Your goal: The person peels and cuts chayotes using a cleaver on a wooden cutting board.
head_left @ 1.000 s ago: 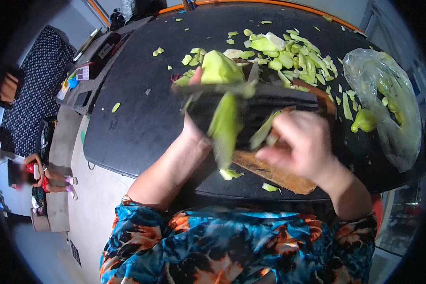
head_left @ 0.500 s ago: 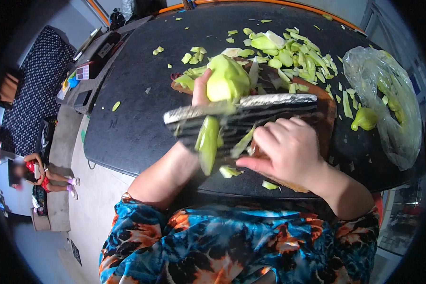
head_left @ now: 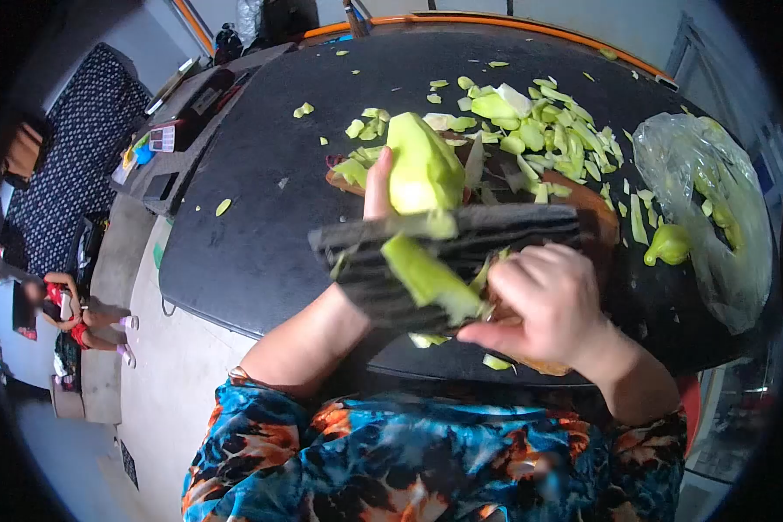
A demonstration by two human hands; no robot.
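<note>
My left hand (head_left: 378, 184) holds up a pale green fruit (head_left: 420, 165) with faceted, peeled sides. Its thumb rests along the fruit's left side; the other fingers are hidden. In my right hand (head_left: 548, 300), fingers closed round its handle, is a cleaver (head_left: 518, 228) with a broad dark blade, blurred by motion. The upper edge of the blade lies against or just under the fruit's bottom; I cannot tell which. A strip of green peel (head_left: 422, 274) lies across the blade, which hides my left palm and wrist. Below the fruit, a brown wooden board (head_left: 596, 209) is partly covered.
A heap of green peel and slices (head_left: 557, 130) spreads over the far side of the black table (head_left: 244, 174). At right, a clear plastic bag (head_left: 713, 287) holds green fruit, with one yellow-green fruit (head_left: 670, 245) at its mouth. A person (head_left: 70, 309) is off to the left.
The cleaver's blade has dropped slightly and tilted, turning from bright to dark. The peel strip on it has swung to a slant. The fruit stays in my left hand, slightly turned.
</note>
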